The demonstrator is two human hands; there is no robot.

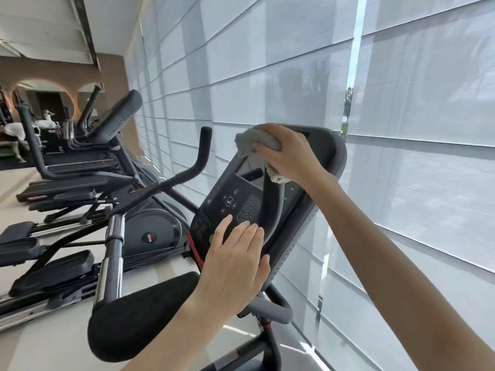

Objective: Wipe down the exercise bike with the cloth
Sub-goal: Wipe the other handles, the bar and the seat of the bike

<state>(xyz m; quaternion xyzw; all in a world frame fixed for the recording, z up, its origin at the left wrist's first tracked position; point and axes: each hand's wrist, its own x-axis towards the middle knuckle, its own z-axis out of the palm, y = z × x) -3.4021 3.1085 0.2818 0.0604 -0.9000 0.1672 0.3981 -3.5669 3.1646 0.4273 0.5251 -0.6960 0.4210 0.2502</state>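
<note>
R grip [290, 153] clutches cloth [254, 141] atop console [227, 195], L grip [235, 263] flat

On the console [230, 188], just below the right hand [289, 153] gripping the cloth [254, 141], stand the white numbers 30 [291, 188] and, under it, 33 [285, 198]. A return-arrow sign [229, 201] marks a button lower and left of that grip. The keypad digits, the label [201, 223] print and the red badge [146, 238] on the neighbouring machine are too small to read.
</note>
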